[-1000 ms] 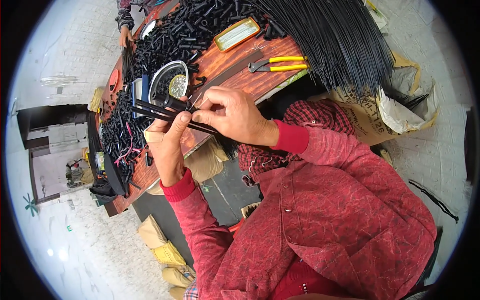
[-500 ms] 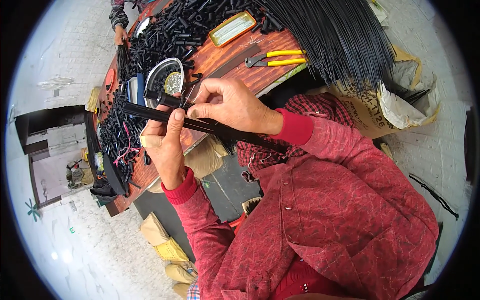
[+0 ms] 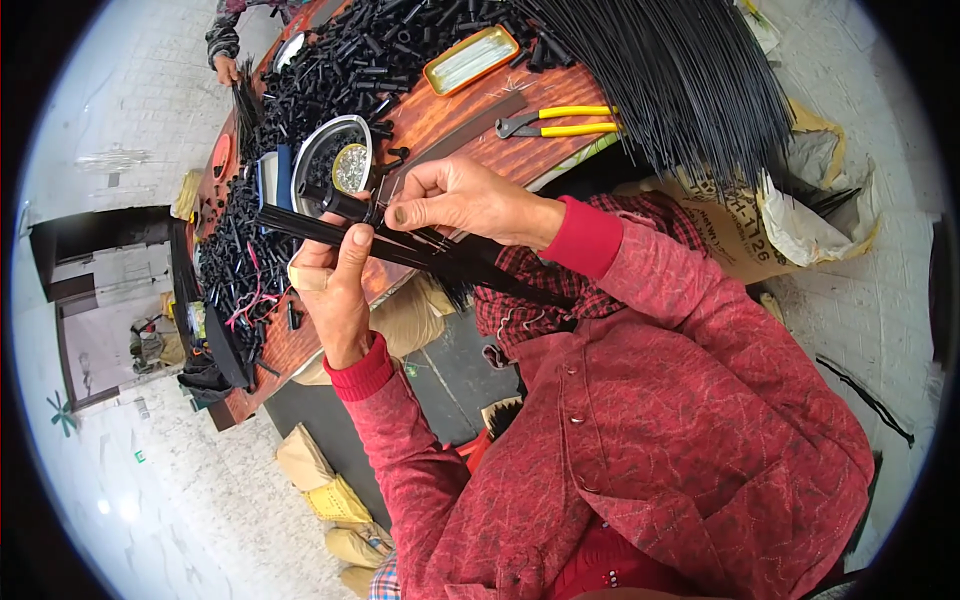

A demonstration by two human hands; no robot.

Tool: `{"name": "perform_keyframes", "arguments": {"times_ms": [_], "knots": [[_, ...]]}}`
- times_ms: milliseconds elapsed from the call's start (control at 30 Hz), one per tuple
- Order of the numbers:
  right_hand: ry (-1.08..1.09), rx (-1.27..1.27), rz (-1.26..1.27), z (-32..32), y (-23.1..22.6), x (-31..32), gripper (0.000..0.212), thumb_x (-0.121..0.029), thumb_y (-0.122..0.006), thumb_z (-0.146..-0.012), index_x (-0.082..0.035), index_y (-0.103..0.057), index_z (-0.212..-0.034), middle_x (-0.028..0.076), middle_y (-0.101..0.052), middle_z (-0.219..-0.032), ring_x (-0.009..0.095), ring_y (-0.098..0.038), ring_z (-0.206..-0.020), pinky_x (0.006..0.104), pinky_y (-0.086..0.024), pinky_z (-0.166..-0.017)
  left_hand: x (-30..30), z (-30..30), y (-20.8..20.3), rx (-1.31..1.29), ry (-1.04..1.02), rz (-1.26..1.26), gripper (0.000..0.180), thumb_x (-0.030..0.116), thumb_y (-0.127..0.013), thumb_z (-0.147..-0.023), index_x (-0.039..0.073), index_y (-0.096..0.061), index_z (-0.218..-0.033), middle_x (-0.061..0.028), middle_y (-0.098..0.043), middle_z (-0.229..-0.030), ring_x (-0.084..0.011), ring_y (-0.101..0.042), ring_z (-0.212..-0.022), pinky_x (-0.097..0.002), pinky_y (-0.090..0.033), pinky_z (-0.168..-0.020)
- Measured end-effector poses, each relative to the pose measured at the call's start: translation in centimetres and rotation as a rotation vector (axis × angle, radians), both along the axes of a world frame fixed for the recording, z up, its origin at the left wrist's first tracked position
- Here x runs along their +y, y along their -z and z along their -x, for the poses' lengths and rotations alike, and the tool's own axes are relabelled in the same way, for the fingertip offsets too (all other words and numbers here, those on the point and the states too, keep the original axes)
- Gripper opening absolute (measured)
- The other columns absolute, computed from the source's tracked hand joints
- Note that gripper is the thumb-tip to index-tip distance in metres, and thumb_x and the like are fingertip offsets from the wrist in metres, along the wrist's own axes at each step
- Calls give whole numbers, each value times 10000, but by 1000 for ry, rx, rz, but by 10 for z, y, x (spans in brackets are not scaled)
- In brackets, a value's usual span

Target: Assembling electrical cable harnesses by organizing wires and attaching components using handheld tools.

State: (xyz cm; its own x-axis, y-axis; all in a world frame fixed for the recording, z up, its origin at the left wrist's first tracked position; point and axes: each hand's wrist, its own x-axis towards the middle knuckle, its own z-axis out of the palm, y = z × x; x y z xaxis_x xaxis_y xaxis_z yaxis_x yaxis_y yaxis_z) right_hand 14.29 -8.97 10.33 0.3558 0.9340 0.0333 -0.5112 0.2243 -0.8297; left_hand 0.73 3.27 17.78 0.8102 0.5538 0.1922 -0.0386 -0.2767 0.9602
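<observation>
My left hand (image 3: pixel 338 300), with a pale bandage round one finger, is closed round a bundle of thin black rods (image 3: pixel 430 258). The rods slant from beyond the thumb back toward my lap. A short black tube (image 3: pixel 345 204) sticks out above the bundle, against the left fingers. My right hand (image 3: pixel 480 205) is pinched beside the tube's near end, thumb against forefinger. Several fine shiny strands show at its fingertips, too small to name. Behind the tube stands a metal bowl (image 3: pixel 298 180) of small black parts, with a round tin of shiny bits (image 3: pixel 351 168) in it.
Heaps of black tubular parts (image 3: pixel 350 50) cover much of the reddish wooden table (image 3: pixel 455 140). Yellow-handled pliers (image 3: pixel 560 120), an orange-rimmed tray (image 3: pixel 470 60) and a big sheaf of black rods (image 3: pixel 670 80) lie to the right. Another person's hand (image 3: pixel 226 68) holds rods at far left.
My right thumb and fingers have shifted slightly at the tube's near end. The tube and bundle have tilted and moved a little right. The other person's hand has moved slightly left.
</observation>
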Motion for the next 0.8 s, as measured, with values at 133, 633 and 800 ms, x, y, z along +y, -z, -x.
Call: {"name": "perform_keyframes", "arguments": {"times_ms": [133,633,800], "knots": [[105,-120,-17,5,-3,-5,264,-292,-753,-881,-48,-652,-874,-56,-559,-719,23,-476,-642,202,-360,-537,-2,-5,0,-10,1,23,310,29,-678,-897,-53,-644,-1194,-103,-694,-1083,-144,-642,-946,-283,-506,-876],[302,-487,-43,1,-16,-14,184,-212,-749,-875,-47,-685,-824,-49,-574,-674,29,-498,-617,218,-394,-532,6,-7,13,-87,47,74,324,36,-682,-896,-46,-631,-1206,-128,-682,-1140,-165,-649,-973,-301,-508,-890],[41,-240,80,-8,-8,-13,242,-265,-778,-855,-47,-682,-808,-44,-587,-681,33,-516,-598,214,-402,-522,3,-6,12,-80,67,120,326,28,-683,-889,-49,-631,-1202,-131,-685,-1134,-179,-655,-970,-320,-512,-900]]}}
